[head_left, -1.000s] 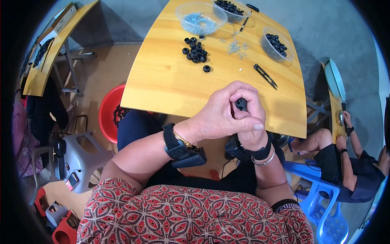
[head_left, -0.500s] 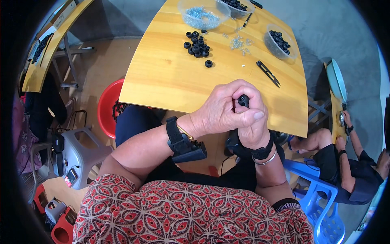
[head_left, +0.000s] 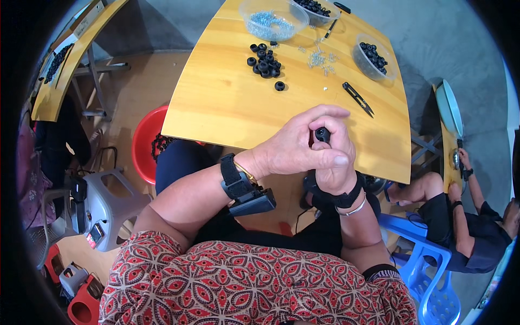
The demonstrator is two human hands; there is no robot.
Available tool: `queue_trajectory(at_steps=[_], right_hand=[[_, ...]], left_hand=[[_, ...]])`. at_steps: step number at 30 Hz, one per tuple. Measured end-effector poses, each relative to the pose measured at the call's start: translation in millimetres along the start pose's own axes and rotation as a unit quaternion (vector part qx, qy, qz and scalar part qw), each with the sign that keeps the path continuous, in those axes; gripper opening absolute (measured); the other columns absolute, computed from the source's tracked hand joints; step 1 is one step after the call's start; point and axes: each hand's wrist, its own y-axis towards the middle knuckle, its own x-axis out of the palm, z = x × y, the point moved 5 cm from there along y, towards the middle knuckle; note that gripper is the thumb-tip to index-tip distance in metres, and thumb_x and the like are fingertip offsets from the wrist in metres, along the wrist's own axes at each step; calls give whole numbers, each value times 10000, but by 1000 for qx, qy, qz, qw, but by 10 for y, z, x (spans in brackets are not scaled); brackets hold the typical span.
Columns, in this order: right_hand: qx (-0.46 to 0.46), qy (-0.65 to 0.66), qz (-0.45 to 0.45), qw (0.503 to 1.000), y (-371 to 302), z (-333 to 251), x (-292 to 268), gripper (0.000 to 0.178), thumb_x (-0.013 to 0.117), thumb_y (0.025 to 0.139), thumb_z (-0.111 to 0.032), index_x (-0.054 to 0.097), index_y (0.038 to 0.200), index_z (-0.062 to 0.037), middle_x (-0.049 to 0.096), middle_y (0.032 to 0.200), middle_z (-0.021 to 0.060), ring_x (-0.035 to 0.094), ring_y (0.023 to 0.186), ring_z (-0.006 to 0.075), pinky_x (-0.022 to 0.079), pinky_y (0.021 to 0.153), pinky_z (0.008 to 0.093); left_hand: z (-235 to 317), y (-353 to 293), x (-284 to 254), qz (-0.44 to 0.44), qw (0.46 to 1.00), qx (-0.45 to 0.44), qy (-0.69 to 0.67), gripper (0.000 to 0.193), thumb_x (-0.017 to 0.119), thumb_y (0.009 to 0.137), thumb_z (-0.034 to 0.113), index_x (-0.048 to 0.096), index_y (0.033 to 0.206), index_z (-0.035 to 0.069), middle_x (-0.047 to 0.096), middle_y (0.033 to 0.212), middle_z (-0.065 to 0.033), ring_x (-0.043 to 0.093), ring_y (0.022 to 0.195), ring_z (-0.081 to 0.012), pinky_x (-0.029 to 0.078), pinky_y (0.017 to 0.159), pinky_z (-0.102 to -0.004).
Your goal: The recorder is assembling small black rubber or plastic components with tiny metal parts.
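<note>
A small black rounded piece with a hole in its end is held between my two hands, just over the near edge of the table. My right hand is closed, its curled finger wrapped around the piece. My left hand presses in from the left, thumb lying across the right hand and index finger stretched out above the piece. The other left fingers are mostly hidden. Farther off on the table, a loose pile of black round pieces lies near a single one. Black thread snips rest to the right.
Small clear parts lie scattered near a tub of pale blue bits. Two more tubs hold black pieces, one at the table's right. A red basin stands at left, a blue chair at right, near another seated person.
My left index finger has lifted and straightened off the right hand. The black piece shows more between the hands. The view has shifted slightly.
</note>
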Motion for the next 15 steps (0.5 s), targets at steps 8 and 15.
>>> queue_trajectory(at_steps=[8, 15], right_hand=[[-72, -51, 28, 996, 43, -91, 12, 181, 496, 768, -57, 448, 940, -28, 552, 742, 83, 565, 658, 237, 423, 597, 314], [-9, 11, 23, 1000, 18, -53, 31, 170, 469, 793, -88, 447, 944, -14, 543, 730, 97, 550, 610, 224, 427, 592, 298]], left_hand=[[-1, -13, -23, 13, 995, 13, 97, 458, 596, 706, 324, 515, 1007, -11, 549, 961, -105, 508, 889, -147, 406, 804, -273], [14, -25, -36, 10, 995, 32, 91, 430, 587, 718, 301, 520, 1008, -9, 550, 961, -106, 509, 897, -150, 410, 804, -277]])
